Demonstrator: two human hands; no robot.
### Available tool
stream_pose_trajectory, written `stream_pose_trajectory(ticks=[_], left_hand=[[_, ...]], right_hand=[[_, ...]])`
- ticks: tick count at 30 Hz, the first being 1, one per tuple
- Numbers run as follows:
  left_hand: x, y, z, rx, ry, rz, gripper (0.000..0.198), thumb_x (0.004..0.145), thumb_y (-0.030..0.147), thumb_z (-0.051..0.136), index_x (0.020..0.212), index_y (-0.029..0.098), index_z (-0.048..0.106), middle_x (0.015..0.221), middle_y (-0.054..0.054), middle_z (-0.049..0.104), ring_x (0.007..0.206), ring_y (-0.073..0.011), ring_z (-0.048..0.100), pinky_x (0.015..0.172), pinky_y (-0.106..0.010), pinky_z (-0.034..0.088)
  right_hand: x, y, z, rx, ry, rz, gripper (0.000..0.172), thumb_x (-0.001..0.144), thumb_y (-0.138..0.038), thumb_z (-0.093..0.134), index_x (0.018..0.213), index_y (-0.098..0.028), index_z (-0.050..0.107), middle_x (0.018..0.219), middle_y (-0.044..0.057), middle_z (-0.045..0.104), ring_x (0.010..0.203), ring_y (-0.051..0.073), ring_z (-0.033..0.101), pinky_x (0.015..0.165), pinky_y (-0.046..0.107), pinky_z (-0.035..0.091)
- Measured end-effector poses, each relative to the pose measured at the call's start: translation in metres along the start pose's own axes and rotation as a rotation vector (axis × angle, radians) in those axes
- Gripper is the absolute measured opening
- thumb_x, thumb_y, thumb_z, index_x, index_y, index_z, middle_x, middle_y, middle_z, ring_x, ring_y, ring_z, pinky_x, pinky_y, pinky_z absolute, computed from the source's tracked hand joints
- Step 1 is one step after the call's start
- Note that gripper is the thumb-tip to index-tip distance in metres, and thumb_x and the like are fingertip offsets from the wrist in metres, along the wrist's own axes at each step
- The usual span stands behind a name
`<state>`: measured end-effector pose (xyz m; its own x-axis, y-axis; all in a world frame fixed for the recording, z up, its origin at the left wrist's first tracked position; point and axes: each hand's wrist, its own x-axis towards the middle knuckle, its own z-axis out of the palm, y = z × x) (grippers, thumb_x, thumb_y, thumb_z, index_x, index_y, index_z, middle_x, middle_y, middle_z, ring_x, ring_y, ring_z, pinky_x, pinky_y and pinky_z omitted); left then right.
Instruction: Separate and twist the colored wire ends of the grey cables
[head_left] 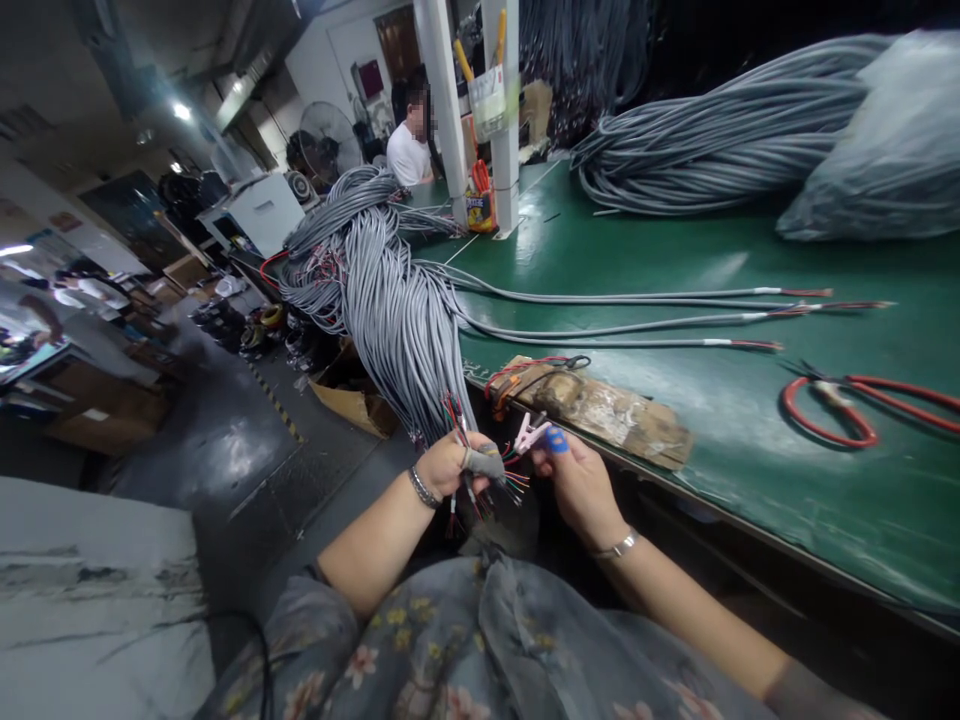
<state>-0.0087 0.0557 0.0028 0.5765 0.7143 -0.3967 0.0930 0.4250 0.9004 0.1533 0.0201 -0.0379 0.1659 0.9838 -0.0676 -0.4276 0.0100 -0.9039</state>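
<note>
My left hand (450, 465) is closed around the stripped ends of grey cables, and thin coloured wires (516, 482) fan out past its fingers. A grey wrapping (484, 461) covers part of that hand's fingertips. Just to the right, my right hand (585, 490) pinches a small pale pink clip (527, 436), close to the fanned wires. Blue tape (556, 440) is wound around one of its fingers. Behind my left hand, a thick bundle of grey cables (397, 310) hangs over the bench edge.
On the green bench (750, 400) lie a worn wooden block (615, 405) with red and black leads, several separate cable ends (739, 343) and red-handled pliers (829, 410). A large cable coil (720, 140) is at the back right. A post (506, 130) holds tools; a person (409, 150) sits beyond.
</note>
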Motion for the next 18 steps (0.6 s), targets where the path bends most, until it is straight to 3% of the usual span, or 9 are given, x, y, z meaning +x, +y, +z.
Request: stream_pose_trajectory(ticks=[3, 6, 13, 18], left_hand=[[0.0025, 0.0014, -0.0006, -0.019, -0.001, -0.018, 0.018, 0.048, 0.028, 0.07, 0.05, 0.012, 0.06, 0.035, 0.0, 0.049, 0.028, -0.0073, 0.038, 0.032, -0.019, 0.022], [0.0051, 0.0027, 0.0011, -0.018, -0.016, -0.027, 0.017, 0.047, 0.026, 0.069, 0.049, 0.012, 0.06, 0.034, 0.001, 0.048, 0.027, -0.0073, 0.038, 0.031, -0.019, 0.023], [0.009, 0.0011, 0.0045, -0.01, 0.007, -0.046, 0.016, 0.046, 0.026, 0.068, 0.05, 0.012, 0.06, 0.035, 0.0, 0.051, 0.027, -0.0079, 0.039, 0.031, -0.019, 0.025], [0.0097, 0.0022, 0.0039, 0.035, 0.008, -0.064, 0.017, 0.046, 0.026, 0.07, 0.048, 0.013, 0.059, 0.034, 0.001, 0.049, 0.027, -0.0074, 0.038, 0.032, -0.02, 0.024]], right_hand=[[0.0036, 0.0043, 0.0029, 0.116, -0.055, 0.124, 0.055, 0.06, -0.075, 0.069, 0.067, -0.021, 0.068, 0.057, -0.001, 0.058, 0.051, 0.012, 0.048, 0.05, 0.026, 0.043], [0.0084, 0.0073, 0.0057, 0.248, -0.109, 0.242, 0.053, 0.056, -0.071, 0.075, 0.076, -0.022, 0.072, 0.067, 0.002, 0.066, 0.06, 0.016, 0.057, 0.055, 0.028, 0.049], [0.0094, 0.0082, 0.0087, 0.322, -0.057, 0.186, 0.042, 0.062, -0.061, 0.079, 0.073, -0.021, 0.073, 0.067, 0.001, 0.067, 0.059, 0.014, 0.057, 0.057, 0.027, 0.05], [0.0078, 0.0063, 0.0099, 0.341, -0.068, 0.222, 0.047, 0.058, -0.065, 0.079, 0.073, -0.021, 0.072, 0.067, 0.001, 0.067, 0.058, 0.014, 0.056, 0.054, 0.026, 0.049]])
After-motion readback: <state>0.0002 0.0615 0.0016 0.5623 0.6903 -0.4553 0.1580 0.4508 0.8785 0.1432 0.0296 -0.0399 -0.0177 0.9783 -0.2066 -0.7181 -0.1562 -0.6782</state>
